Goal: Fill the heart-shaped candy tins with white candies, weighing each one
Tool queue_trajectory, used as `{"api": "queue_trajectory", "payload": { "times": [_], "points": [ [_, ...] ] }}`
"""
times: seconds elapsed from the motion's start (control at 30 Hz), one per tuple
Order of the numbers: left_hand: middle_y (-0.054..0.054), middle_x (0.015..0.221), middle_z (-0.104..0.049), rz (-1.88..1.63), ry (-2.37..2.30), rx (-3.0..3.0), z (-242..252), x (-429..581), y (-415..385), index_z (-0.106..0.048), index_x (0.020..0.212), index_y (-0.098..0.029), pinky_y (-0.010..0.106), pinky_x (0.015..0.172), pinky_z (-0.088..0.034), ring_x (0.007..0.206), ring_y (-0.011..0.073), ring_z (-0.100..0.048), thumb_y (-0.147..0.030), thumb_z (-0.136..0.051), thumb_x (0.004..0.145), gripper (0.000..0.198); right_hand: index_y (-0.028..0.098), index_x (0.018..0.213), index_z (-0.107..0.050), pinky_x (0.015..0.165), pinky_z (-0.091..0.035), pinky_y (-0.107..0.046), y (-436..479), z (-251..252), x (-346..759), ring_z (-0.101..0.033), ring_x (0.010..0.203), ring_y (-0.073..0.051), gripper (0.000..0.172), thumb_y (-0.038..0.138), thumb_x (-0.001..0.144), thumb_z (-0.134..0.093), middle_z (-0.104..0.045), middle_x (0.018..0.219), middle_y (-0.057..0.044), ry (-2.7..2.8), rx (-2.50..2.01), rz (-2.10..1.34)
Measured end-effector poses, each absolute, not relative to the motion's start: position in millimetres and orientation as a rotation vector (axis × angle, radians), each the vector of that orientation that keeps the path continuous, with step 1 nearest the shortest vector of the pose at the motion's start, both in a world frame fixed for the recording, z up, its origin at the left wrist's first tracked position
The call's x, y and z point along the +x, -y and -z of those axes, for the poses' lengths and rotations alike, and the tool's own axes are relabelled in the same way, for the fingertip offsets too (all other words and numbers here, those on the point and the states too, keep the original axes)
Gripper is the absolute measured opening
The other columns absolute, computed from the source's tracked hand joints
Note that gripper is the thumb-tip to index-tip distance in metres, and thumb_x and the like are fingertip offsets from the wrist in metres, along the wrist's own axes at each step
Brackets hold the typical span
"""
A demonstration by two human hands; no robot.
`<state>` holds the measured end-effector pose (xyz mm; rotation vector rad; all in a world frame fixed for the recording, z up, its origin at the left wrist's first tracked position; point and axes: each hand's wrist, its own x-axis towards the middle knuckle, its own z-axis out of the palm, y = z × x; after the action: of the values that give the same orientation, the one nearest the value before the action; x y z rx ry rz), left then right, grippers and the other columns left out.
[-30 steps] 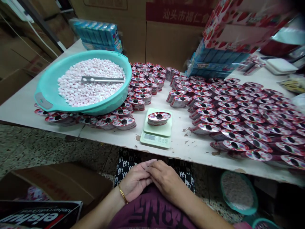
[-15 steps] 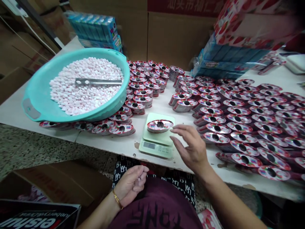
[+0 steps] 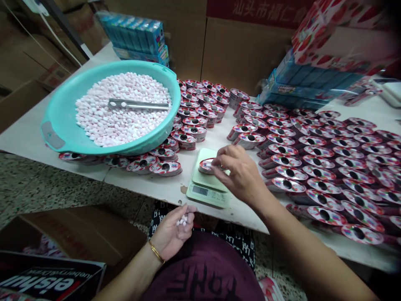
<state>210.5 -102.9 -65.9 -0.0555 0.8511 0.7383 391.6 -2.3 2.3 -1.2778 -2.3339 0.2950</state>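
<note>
My left hand (image 3: 177, 232) is cupped in front of my lap, with a few small white candies (image 3: 182, 220) in its curled fingers. Over the pale green digital scale (image 3: 206, 201), my right hand (image 3: 238, 171) is pinched at an oval container (image 3: 205, 165) with red-and-white printing. The hand covers most of the container's top, so what the fingertips hold, if anything, is hidden. To the left, a big turquoise basin (image 3: 52, 113) holds many of the white candies, with a metal scoop or channel-shaped strip (image 3: 139, 104) lying on them.
Rows of similar oval containers (image 3: 319, 163) with dark holes cover the table's right side; more stand beside and under the basin. Blue shrink-wrapped boxes (image 3: 134, 35) stand at the back left, others under a strawberry-printed box (image 3: 344, 37) at right. A cardboard box (image 3: 84, 234) sits lower left.
My right hand has moved left from beside the container to over its top, fingers drawing together. My left hand has opened slightly, showing the candies. The view has shifted a little.
</note>
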Motion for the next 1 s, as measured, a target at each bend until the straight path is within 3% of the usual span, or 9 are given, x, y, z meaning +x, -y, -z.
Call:
{"api": "queue_trajectory", "payload": {
  "times": [0.13, 0.37, 0.6, 0.77, 0.83, 1.0],
  "points": [
    [0.002, 0.070, -0.048, -0.686, -0.751, -0.131, 59.5, 216.0, 97.6, -0.056, 0.089, -0.009, 0.012, 0.038, -0.027, 0.051, 0.0026, -0.041, -0.034, -0.046, 0.078, 0.030, 0.018, 0.099, -0.055, 0.075, -0.039, -0.032, 30.2, -10.6, 396.2, -0.047, 0.088, -0.018, 0.024, 0.031, 0.079, -0.048, -0.054, 0.095, -0.007, 2.366, -1.145, -0.419],
    [-0.005, 0.056, -0.035, -0.736, -0.868, -0.085, 68.5, 204.4, 109.7, -0.052, 0.076, -0.013, 0.011, 0.031, -0.014, 0.039, -0.0003, -0.028, -0.027, -0.051, 0.076, 0.013, 0.023, 0.103, -0.054, 0.078, -0.043, -0.035, 26.1, 6.2, 442.7, -0.051, 0.091, -0.018, 0.026, 0.031, 0.079, -0.048, -0.053, 0.099, -0.006, 2.015, -1.454, -0.299],
    [-0.005, 0.055, -0.036, -0.831, -0.955, -0.048, 81.5, 182.6, 116.6, -0.051, 0.078, -0.015, 0.012, 0.032, -0.015, 0.039, 0.0001, -0.028, -0.029, -0.049, 0.076, 0.014, 0.024, 0.121, -0.038, 0.090, -0.037, -0.041, 15.9, 14.2, 437.7, -0.040, 0.109, -0.022, 0.053, 0.037, 0.073, -0.055, -0.043, 0.120, -0.008, 2.194, -1.366, -0.444],
    [-0.003, 0.060, -0.041, -0.870, -0.912, -0.034, 74.9, 175.2, 114.6, -0.052, 0.081, -0.014, 0.013, 0.034, -0.020, 0.043, 0.0021, -0.033, -0.023, -0.046, 0.075, 0.013, 0.023, 0.123, -0.034, 0.091, -0.034, -0.044, 9.5, 18.5, 423.0, -0.037, 0.113, -0.023, 0.058, 0.034, 0.071, -0.057, -0.038, 0.124, -0.009, 2.287, -1.374, -0.466],
    [-0.002, 0.061, -0.042, -0.873, -0.906, -0.035, 73.9, 174.4, 114.9, -0.053, 0.082, -0.013, 0.013, 0.034, -0.020, 0.044, 0.0025, -0.033, -0.021, -0.046, 0.074, 0.013, 0.023, 0.122, -0.035, 0.089, -0.035, -0.043, 7.4, 21.0, 417.4, -0.038, 0.111, -0.024, 0.056, 0.031, 0.071, -0.058, -0.040, 0.123, -0.009, 2.319, -1.361, -0.467],
    [-0.004, 0.060, -0.039, -0.885, -0.946, -0.091, 75.4, 173.2, 114.7, -0.052, 0.083, -0.014, 0.013, 0.035, -0.015, 0.042, 0.0009, -0.030, -0.020, -0.050, 0.072, 0.012, 0.020, 0.111, -0.045, 0.080, -0.040, -0.033, -11.1, 23.1, 413.0, -0.049, 0.094, -0.018, 0.034, 0.021, 0.077, -0.048, -0.054, 0.103, -0.006, 2.318, -1.343, -0.459]
  ]
}}
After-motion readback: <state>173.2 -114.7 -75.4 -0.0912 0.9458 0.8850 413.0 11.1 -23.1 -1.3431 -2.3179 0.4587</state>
